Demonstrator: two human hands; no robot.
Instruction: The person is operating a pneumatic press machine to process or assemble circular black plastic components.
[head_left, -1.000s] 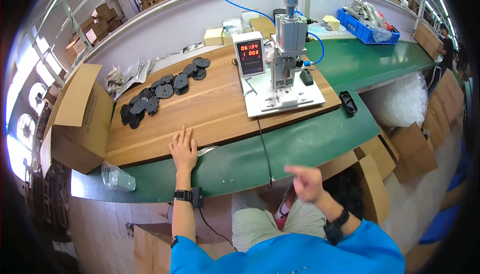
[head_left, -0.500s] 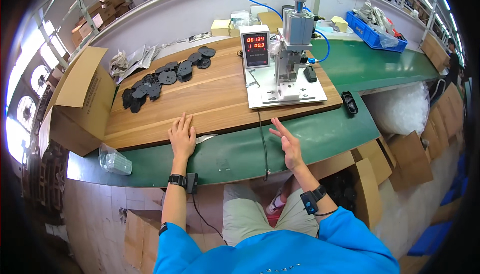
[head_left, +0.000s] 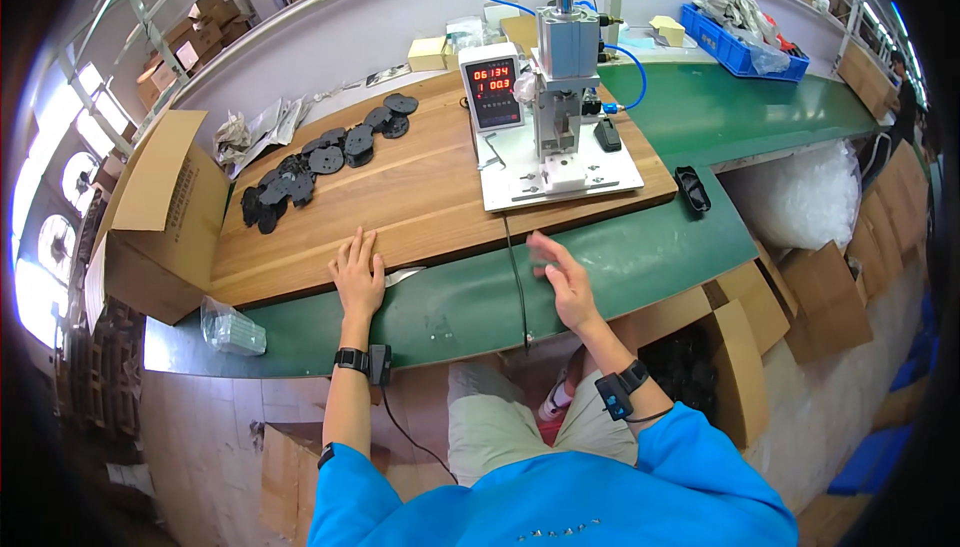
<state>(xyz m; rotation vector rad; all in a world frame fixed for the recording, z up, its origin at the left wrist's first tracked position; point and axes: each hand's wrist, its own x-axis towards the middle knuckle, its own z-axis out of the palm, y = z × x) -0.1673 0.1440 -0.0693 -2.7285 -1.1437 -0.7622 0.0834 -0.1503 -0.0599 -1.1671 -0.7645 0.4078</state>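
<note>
My left hand (head_left: pixel 357 275) lies flat on the front edge of the wooden board (head_left: pixel 420 177), fingers spread and holding nothing. A thin pale strip (head_left: pixel 403 275) sticks out beside it. My right hand (head_left: pixel 566 284) hovers over the green tabletop (head_left: pixel 640 257), fingers apart and slightly blurred, with nothing in it. A black cable (head_left: pixel 518 287) runs down just left of that hand. Beyond it stands a pneumatic press (head_left: pixel 568 57) on a white base plate (head_left: pixel 510 187), with a box-shaped red-digit display (head_left: pixel 494 87) beside it. Several flat black round parts (head_left: pixel 326 159) lie in a row on the board.
An open cardboard box (head_left: pixel 165 217) stands at the left, near a clear plastic-wrapped pack (head_left: pixel 234 331). Right of the press are a small black tray-like part (head_left: pixel 691 190) and a blue crate (head_left: pixel 740 47). A carton of black parts (head_left: pixel 738 367) sits below the table's front edge.
My right hand has shifted slightly left and its fingers have moved. My left hand stays flat on the board. The whole view has turned a little.
</note>
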